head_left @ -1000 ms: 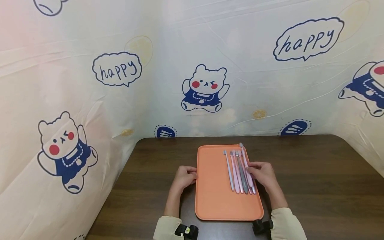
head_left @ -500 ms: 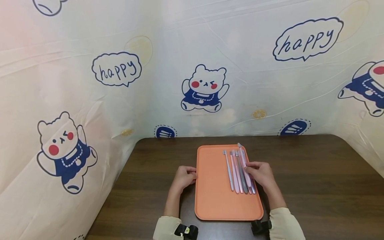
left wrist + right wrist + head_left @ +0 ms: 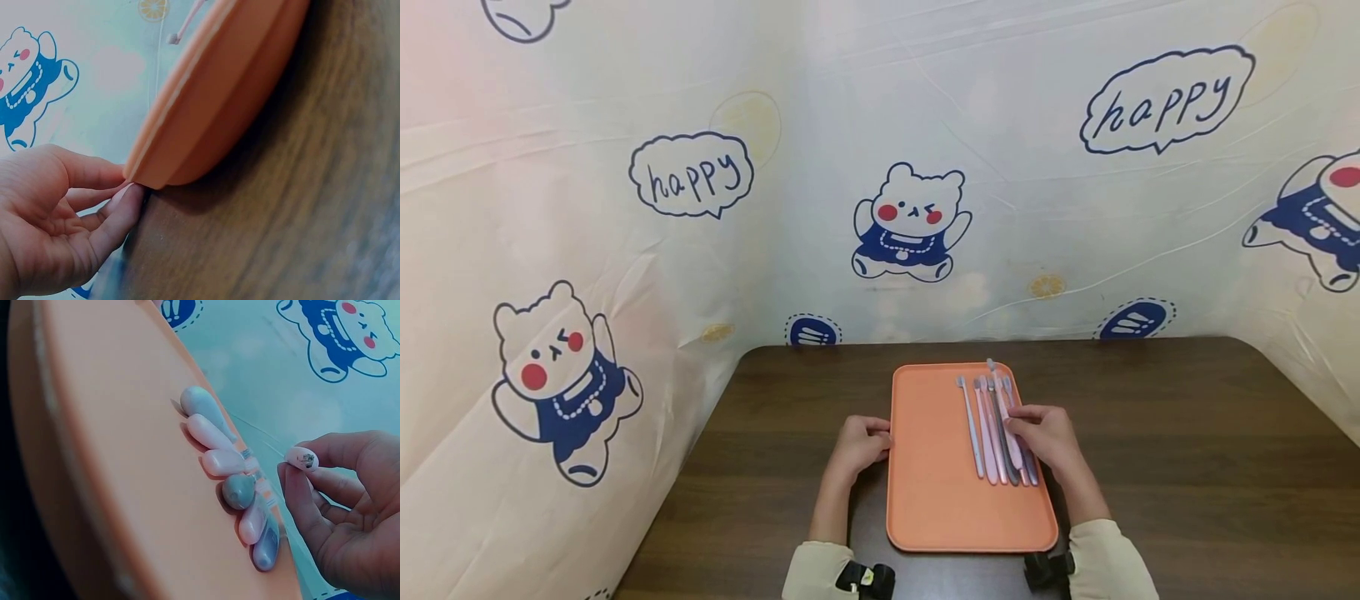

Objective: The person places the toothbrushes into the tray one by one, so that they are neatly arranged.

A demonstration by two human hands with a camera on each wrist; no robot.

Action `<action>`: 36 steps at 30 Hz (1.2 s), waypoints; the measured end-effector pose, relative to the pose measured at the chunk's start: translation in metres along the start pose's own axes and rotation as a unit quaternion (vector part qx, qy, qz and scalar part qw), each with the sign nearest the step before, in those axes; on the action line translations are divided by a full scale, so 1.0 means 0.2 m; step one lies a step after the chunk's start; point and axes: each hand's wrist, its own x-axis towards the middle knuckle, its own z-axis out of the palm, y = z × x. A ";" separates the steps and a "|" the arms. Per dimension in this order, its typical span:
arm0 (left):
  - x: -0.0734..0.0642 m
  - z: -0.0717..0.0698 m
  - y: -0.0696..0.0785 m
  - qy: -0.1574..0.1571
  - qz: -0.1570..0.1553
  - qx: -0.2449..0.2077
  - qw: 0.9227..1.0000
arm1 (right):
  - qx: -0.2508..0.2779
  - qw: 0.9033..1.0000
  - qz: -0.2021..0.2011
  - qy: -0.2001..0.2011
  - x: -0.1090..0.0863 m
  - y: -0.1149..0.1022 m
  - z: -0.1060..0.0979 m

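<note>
My right hand (image 3: 1051, 435) pinches a pink toothbrush (image 3: 1014, 454) between thumb and fingers, over the row on the orange tray (image 3: 928, 475). In the right wrist view the handle end of this toothbrush (image 3: 301, 459) points at the camera, clear of the tray surface. Several others lie side by side below it, among them a light blue toothbrush (image 3: 972, 433), a grey toothbrush (image 3: 238, 491) and a purplish toothbrush (image 3: 267, 549). At the tray's left side my left hand (image 3: 859, 443) pinches the rim, thumb low and index finger against the edge in the left wrist view.
The tray stands on a dark brown wooden table (image 3: 1187, 467). A pale curtain (image 3: 1037, 200) printed with bears and "happy" bubbles hangs behind the table and along its sides. Black straps (image 3: 874, 579) circle both wrists over light sleeves (image 3: 1108, 562).
My right hand has moved a little to the left with the pink toothbrush, whose head now lies farther left over the row. The left hand and the tray hold their place.
</note>
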 end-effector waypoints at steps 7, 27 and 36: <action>-0.01 0.00 0.01 0.003 0.000 -0.001 1.000 | -0.021 1.000 -0.009 0.008 -0.01 -0.01 0.03; 0.00 0.00 0.00 0.002 0.007 0.001 1.000 | -0.019 1.000 -0.023 -0.004 -0.01 -0.02 0.06; -0.01 0.00 0.01 0.000 0.005 -0.004 1.000 | -0.015 1.000 -0.020 -0.008 -0.01 -0.01 0.08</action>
